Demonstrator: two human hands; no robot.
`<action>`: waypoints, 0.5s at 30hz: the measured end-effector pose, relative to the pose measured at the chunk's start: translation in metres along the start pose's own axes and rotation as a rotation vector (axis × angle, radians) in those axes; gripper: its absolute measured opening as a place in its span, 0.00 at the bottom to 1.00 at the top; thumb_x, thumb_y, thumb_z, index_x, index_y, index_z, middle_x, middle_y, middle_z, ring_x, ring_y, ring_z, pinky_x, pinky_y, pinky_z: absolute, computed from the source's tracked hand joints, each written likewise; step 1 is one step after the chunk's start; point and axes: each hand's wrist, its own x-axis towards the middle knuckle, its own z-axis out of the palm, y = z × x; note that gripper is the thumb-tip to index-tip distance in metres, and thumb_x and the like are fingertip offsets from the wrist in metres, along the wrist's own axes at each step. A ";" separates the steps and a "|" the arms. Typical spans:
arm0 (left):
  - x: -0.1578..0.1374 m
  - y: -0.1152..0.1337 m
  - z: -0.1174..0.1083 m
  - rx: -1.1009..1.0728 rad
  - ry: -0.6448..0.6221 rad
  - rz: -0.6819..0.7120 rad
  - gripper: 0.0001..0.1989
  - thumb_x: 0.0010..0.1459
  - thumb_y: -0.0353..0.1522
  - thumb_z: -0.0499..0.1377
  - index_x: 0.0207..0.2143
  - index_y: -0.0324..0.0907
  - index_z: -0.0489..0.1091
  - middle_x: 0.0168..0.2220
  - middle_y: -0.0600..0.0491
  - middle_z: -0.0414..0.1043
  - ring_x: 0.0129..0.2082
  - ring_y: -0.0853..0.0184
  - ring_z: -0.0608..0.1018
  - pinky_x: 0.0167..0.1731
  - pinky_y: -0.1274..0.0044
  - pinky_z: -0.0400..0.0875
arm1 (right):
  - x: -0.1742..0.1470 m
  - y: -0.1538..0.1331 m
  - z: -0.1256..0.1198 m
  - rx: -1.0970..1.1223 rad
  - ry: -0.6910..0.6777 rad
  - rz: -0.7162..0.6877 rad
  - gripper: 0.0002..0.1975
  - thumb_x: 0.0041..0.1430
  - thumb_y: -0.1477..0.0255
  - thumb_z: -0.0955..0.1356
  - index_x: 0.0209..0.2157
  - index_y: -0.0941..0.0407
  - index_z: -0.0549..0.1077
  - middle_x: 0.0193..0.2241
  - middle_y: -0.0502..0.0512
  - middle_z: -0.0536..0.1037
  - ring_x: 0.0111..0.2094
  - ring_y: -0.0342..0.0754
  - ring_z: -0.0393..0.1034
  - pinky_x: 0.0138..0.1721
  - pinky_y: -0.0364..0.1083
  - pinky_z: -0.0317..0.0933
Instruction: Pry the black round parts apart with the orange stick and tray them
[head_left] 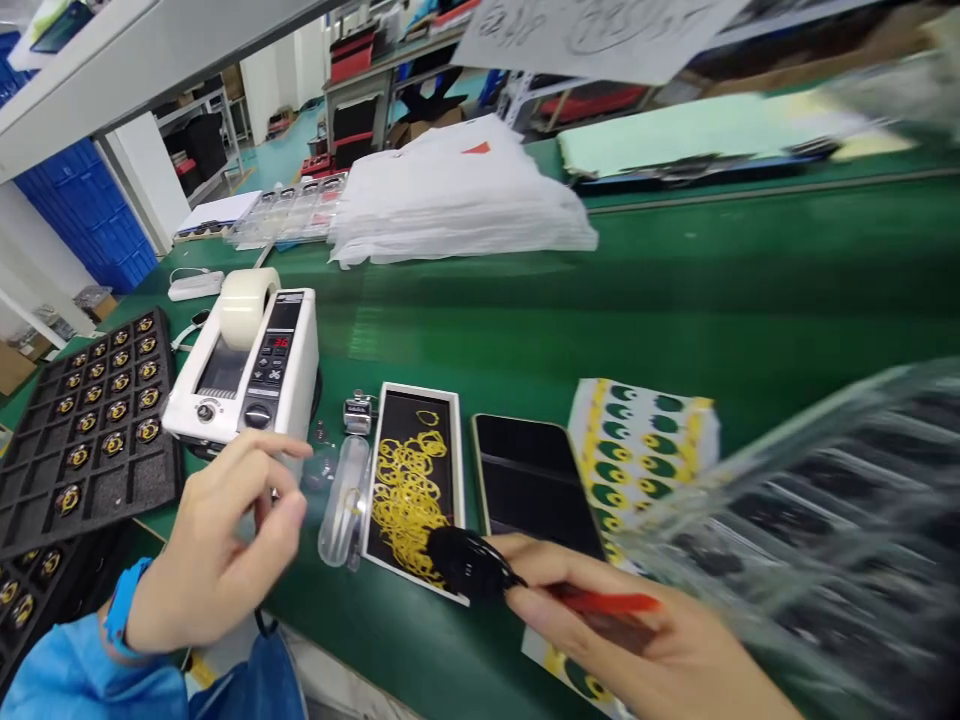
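Observation:
My left hand [225,545] hovers in front of the white tape dispenser [247,360], its fingers loosely curled. A gap shows between thumb and forefinger, and I see nothing held there. Between the fingertips of my right hand [622,620] is a black round piece with what looks like a looped cable [469,562]. A red slim object [611,602] also lies in that hand; its kind is unclear. The black piece is over the lower right part of a white-rimmed box [458,450], which contains many thin yellow rings [409,500].
A black phone [529,475] and a sticker sheet [645,440] lie right of the box. Clear plastic trays [810,540] stand at far right, a black foam tray [97,420] at left. A metal tally counter [358,413] and a clear tube [345,500] lie beside the box.

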 end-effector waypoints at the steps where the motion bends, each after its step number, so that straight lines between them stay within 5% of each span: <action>1: 0.004 0.004 0.004 -0.085 -0.051 0.031 0.08 0.63 0.28 0.53 0.29 0.44 0.64 0.28 0.52 0.65 0.43 0.61 0.73 0.33 0.76 0.64 | 0.000 -0.002 0.000 0.028 -0.022 0.021 0.19 0.54 0.51 0.69 0.25 0.53 0.75 0.30 0.59 0.75 0.33 0.53 0.70 0.33 0.48 0.67; 6: 0.027 0.003 0.044 -0.440 -0.382 -0.054 0.12 0.61 0.34 0.56 0.25 0.41 0.66 0.28 0.54 0.61 0.27 0.69 0.65 0.27 0.76 0.60 | 0.001 -0.009 0.004 0.190 -0.011 0.106 0.26 0.51 0.45 0.70 0.23 0.55 0.69 0.20 0.48 0.60 0.23 0.43 0.53 0.23 0.42 0.53; 10: 0.035 -0.009 0.074 -0.489 -0.439 -0.173 0.13 0.58 0.35 0.59 0.22 0.41 0.66 0.25 0.56 0.57 0.25 0.70 0.61 0.26 0.76 0.55 | 0.002 -0.009 0.005 0.308 -0.008 0.141 0.25 0.49 0.46 0.71 0.26 0.55 0.68 0.22 0.47 0.60 0.24 0.42 0.51 0.26 0.42 0.49; 15: 0.033 -0.016 0.084 -0.527 -0.438 -0.195 0.12 0.57 0.33 0.59 0.22 0.41 0.67 0.25 0.56 0.57 0.25 0.71 0.61 0.26 0.76 0.54 | 0.004 -0.012 0.004 0.303 -0.063 0.136 0.25 0.52 0.46 0.69 0.26 0.55 0.65 0.20 0.45 0.57 0.23 0.42 0.47 0.26 0.43 0.46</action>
